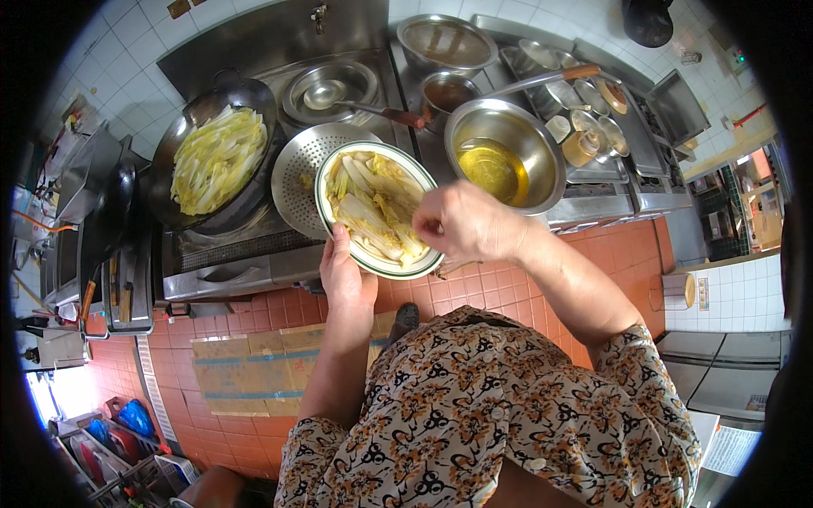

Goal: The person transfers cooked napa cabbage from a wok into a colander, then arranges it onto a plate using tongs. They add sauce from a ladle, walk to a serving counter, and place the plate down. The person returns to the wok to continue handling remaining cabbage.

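My left hand (347, 275) grips the near left rim of an oval white plate (325, 207) with a green line round its edge, thumb on the rim. Cooked napa cabbage (373, 203) in pale leaves and stems covers the plate. Over its right rim my right hand (470, 222) is closed, fingers curled together; what they pinch, if anything, is hidden. Behind the plate lies a perforated steel strainer (296, 178). More cabbage (220, 161) fills a dark wok (258, 93) on the left. Beyond my right hand stands a steel bowl (542, 161) with yellow oil (491, 169).
A ladle (326, 93) rests across a steel basin (373, 76) at the back. Behind the oil bowl are a smaller pot (449, 89) and a wide mesh-topped pan (447, 42). Seasoning containers (580, 148) crowd the right counter. Flattened cardboard (254, 372) lies on the red tile floor.
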Demonstrator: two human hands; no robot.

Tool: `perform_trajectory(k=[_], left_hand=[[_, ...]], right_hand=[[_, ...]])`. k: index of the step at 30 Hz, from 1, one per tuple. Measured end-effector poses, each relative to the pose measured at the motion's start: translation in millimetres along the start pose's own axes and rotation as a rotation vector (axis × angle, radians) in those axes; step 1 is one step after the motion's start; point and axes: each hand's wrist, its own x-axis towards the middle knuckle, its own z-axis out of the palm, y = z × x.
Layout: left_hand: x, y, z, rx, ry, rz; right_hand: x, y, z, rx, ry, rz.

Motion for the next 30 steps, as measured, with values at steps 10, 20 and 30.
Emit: perform_trajectory(k=[10,20,30], left_hand=[[2.4,17.0,-9.8,-0.057,0.002,0.007],[-15.8,24.0,-9.3,0.083,-0.579,0.067],[-40.1,34.3,18.2,0.961,-0.444,0.202]], right_hand=[[-69.2,16.3,4.4,0.14,0.233,0.19],[-176.8,71.6,-85.3,0.024,0.771,0.556],[-227.9,-47.9,-397.3,0.08,1.573,-0.147]])
